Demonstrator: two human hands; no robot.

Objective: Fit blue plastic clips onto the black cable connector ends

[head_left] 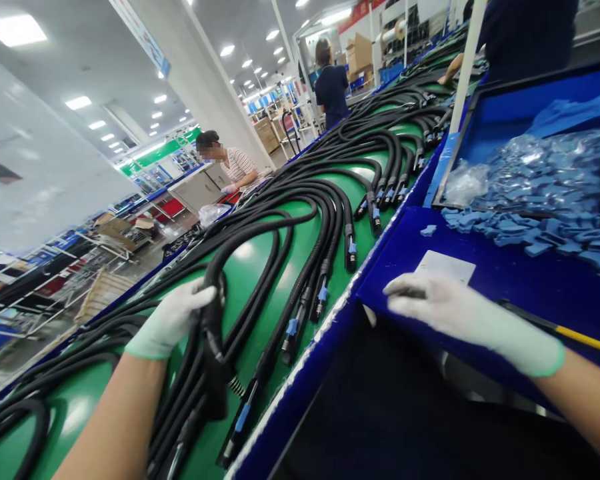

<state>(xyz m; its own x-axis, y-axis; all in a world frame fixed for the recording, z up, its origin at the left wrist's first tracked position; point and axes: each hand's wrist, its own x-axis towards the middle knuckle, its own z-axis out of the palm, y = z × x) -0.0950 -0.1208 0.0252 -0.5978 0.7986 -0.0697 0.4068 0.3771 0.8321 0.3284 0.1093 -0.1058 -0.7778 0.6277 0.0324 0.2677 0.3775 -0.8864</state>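
My left hand [180,313], in a white glove, is wrapped round a black hose [215,273] above the green belt [253,313]. The held hose's end hangs down with a spring showing. My right hand [430,303], also gloved, is over the edge of the blue table beside a white card [447,267]; its fingers are bent, with a gap between thumb and fingers and nothing seen in them. Many black hoses lie curved along the belt, several with blue clips [292,327] near their ends.
Loose blue clips [535,230] are spread on the blue table, below a tray holding clear bags [545,167]. A yellow-and-black tool [580,339] lies at the right. A white pole [467,67] rises by the belt. Other people stand or sit farther along.
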